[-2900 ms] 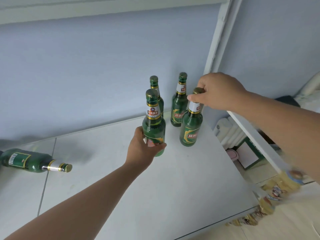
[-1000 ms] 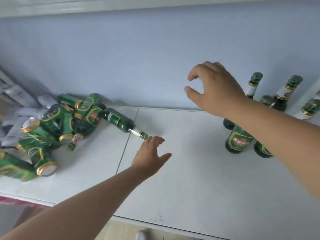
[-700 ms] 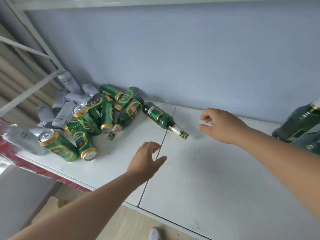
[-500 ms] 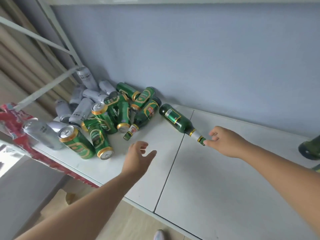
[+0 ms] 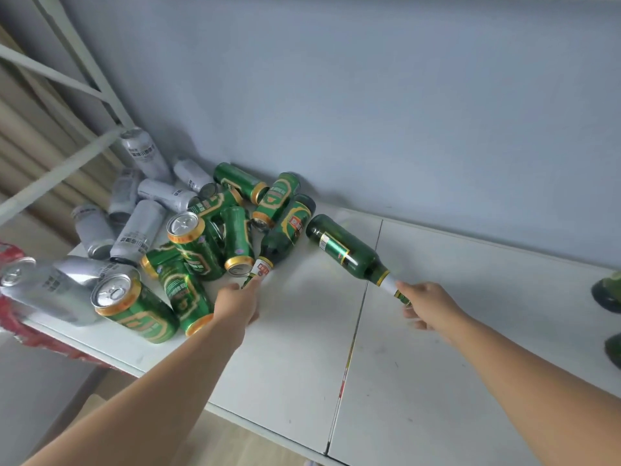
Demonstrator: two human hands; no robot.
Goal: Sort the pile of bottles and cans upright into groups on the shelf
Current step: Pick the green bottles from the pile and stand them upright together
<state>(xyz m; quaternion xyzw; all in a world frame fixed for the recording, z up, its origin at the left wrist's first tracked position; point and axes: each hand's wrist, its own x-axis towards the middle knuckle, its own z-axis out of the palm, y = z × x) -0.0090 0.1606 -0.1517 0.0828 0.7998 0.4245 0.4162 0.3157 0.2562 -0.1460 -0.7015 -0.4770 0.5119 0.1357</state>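
Note:
A pile of green cans (image 5: pixel 198 245), silver cans (image 5: pixel 139 230) and green bottles lies on its side at the left end of the white shelf (image 5: pixel 437 381). My right hand (image 5: pixel 428 306) is closed on the neck of a green bottle (image 5: pixel 342 250) that lies apart from the pile, cap toward me. My left hand (image 5: pixel 237 306) grips the neck of a second green bottle (image 5: pixel 285 233) that leans against the pile. Two upright green bottles (image 5: pixel 608 297) show at the right edge, cut off by the frame.
A blue wall (image 5: pixel 369 112) backs the shelf. White frame bars (image 5: pixel 57 79) cross at the upper left. A red edge strip (image 5: pixel 20 331) runs along the shelf's left end. Below the front edge lies the floor (image 5: pixel 235 442).
The view swung left from the upright bottles to the pile. Both hands reached in; the right took the lone bottle's neck, then the left reached the second bottle's neck.

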